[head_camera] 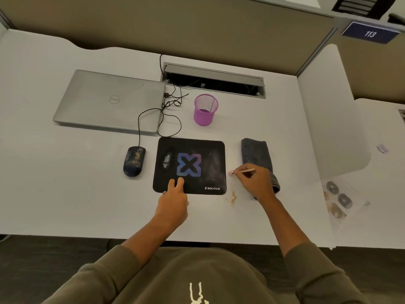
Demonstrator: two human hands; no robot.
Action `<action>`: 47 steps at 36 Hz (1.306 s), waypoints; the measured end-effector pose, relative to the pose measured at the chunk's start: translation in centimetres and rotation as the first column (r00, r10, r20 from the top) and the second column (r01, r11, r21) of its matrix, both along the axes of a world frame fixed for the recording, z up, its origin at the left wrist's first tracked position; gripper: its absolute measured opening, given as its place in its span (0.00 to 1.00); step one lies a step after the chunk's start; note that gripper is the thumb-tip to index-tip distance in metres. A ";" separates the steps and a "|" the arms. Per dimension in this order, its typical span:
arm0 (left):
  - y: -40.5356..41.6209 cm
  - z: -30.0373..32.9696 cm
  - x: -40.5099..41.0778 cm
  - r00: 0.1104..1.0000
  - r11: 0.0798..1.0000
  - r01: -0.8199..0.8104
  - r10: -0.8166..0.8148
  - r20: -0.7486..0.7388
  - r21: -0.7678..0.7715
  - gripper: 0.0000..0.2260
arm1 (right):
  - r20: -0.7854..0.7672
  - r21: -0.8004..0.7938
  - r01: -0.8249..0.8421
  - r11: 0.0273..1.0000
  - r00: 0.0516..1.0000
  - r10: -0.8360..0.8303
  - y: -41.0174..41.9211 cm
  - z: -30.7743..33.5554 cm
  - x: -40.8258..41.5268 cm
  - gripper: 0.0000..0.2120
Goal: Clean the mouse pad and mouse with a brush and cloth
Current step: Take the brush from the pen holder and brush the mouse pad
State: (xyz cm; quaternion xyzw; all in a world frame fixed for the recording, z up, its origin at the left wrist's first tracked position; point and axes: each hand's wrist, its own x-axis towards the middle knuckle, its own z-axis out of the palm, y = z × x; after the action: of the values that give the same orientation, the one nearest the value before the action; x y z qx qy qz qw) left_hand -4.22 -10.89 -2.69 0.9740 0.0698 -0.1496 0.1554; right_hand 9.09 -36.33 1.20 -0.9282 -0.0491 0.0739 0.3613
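White desk (65, 194): rounded black mouse pad (210, 163), folded cloth (255, 154).

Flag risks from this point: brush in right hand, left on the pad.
1. Debris on the pad may be swept onto the desk, where crumbs already lie by the pad's corner.
2. The left hand rests on the near edge only; the pad could skid.
3. The right hand, gripping the brush, covers part of the cloth and might drag it.
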 end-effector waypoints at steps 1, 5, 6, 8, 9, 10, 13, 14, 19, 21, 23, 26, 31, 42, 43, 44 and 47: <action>0.0 0.0 0.0 1.000 1.000 -0.001 0.001 -0.001 0.000 0.20 | -0.008 -0.004 -0.008 1.000 1.000 0.008 -0.2 -0.3 -0.4 0.06; 0.0 0.1 -0.1 1.000 1.000 -0.011 0.011 -0.005 -0.009 0.21 | -0.086 0.000 -0.065 0.998 0.994 0.064 -1.7 -0.9 -2.8 0.04; 0.0 0.2 -0.1 1.000 1.000 -0.016 0.015 -0.007 -0.014 0.21 | -0.111 0.004 -0.086 0.996 0.990 0.086 -2.2 -0.9 -3.5 0.03; 0.0 0.2 -0.1 1.000 1.000 -0.014 0.014 -0.011 -0.013 0.22 | -0.152 -0.004 -0.104 0.995 0.983 0.103 -3.1 -1.0 -4.7 0.04; 0.1 0.3 -0.1 1.000 1.000 -0.011 0.010 -0.012 -0.010 0.22 | -0.167 -0.011 -0.093 0.996 0.982 0.090 -3.5 -0.9 -5.0 0.05; 0.1 0.3 -0.1 1.000 1.000 -0.009 0.009 -0.011 -0.010 0.22 | -0.170 -0.015 -0.078 0.997 0.983 0.074 -3.7 -0.8 -5.2 0.07; 0.0 0.4 0.0 1.000 1.000 -0.014 0.014 -0.012 -0.014 0.23 | -0.089 0.013 -0.056 0.998 0.994 0.057 -3.5 -0.4 -5.2 0.10; -0.1 0.4 0.0 1.000 1.000 -0.014 0.013 -0.013 -0.012 0.23 | -0.053 0.029 -0.061 0.998 0.997 0.063 -3.2 -0.3 -5.1 0.07; 0.0 0.4 0.1 1.000 1.000 -0.013 0.013 -0.018 -0.007 0.23 | -0.067 0.030 -0.091 0.995 0.993 0.093 -2.1 -0.6 -4.9 0.02; 0.0 0.4 0.1 1.000 1.000 -0.010 0.010 -0.019 -0.003 0.24 | -0.102 0.015 -0.085 0.996 0.991 0.086 -2.5 -0.5 -5.0 0.03; 0.1 0.4 0.0 0.999 1.000 -0.015 0.015 -0.029 -0.003 0.25 | -0.105 0.016 -0.080 0.997 0.991 0.081 -2.7 -0.4 -5.1 0.04; 0.0 0.4 -0.2 0.999 1.000 -0.010 0.010 -0.033 0.005 0.25 | -0.066 0.061 -0.109 0.992 0.991 0.113 -1.9 -0.3 -5.6 0.01; -0.1 0.8 -0.2 0.999 1.000 -0.024 0.024 -0.048 -0.017 0.26 | -0.065 0.090 -0.216 0.972 0.973 0.222 -0.8 -0.9 -6.5 0.03; -0.1 1.1 -0.4 1.000 1.000 0.006 -0.005 -0.028 0.025 0.23 | -0.101 0.054 -0.090 0.994 0.990 0.095 -4.0 0.0 -6.4 0.16; -0.1 1.1 -0.3 1.000 1.000 0.008 -0.007 -0.030 0.029 0.23 | -0.107 0.070 -0.100 0.993 0.988 0.107 -3.7 -0.1 -6.3 0.15; -0.1 1.1 -0.3 0.999 1.000 0.008 -0.007 -0.033 0.030 0.24 | -0.115 0.077 -0.120 0.990 0.985 0.128 -3.5 -0.3 -6.4 0.13; -0.1 1.3 -0.2 0.999 1.000 0.001 0.000 -0.033 0.021 0.24 | -0.161 0.047 -0.174 0.984 0.970 0.180 -3.7 -0.7 -6.6 0.11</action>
State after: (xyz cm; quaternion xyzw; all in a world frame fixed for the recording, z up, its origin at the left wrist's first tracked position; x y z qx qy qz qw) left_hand -4.42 -10.95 -1.40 0.9729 0.0738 -0.1650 0.1439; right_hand 2.50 -40.03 0.53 -0.9048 -0.1029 0.1814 0.3713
